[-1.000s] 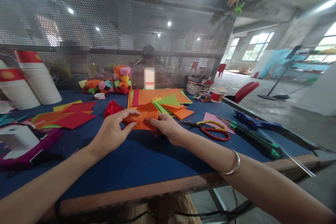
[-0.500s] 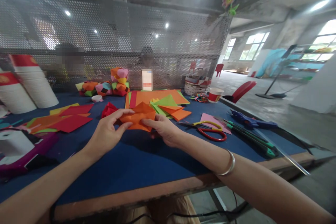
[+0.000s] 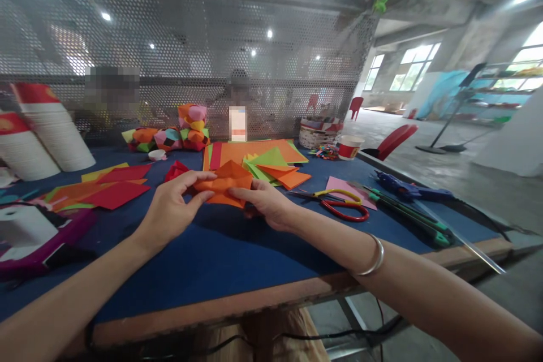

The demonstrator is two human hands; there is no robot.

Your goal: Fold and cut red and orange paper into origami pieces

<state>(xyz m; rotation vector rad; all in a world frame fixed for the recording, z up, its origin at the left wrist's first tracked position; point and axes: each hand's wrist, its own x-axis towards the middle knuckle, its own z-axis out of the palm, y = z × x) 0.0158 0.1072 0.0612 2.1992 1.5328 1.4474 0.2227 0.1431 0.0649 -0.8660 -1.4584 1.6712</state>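
Note:
A creased piece of orange folded paper (image 3: 227,182) is held above the blue table by both hands. My left hand (image 3: 178,203) pinches its left edge between thumb and fingers. On the opposite edge, my right hand (image 3: 269,202) grips the paper with the thumb on top and the other fingers partly hidden underneath. Just behind my left hand sits a red folded paper piece (image 3: 176,169). Green folded paper (image 3: 271,165) and orange folded pieces (image 3: 292,176) lie past my right hand, on a stack of orange sheets (image 3: 275,150).
Scissors (image 3: 345,209), a green cutter (image 3: 418,220) and a blue glue gun (image 3: 409,188) lie right. Paper cups (image 3: 63,133), coloured sheets (image 3: 121,192) and a purple device (image 3: 63,237) occupy the left. Folded paper balls (image 3: 195,130) stand near the mesh panel (image 3: 271,85); a person is behind it.
The view has shifted slightly. Both hands keep hold of the orange paper in nearly the same position, with little visible change in its folds.

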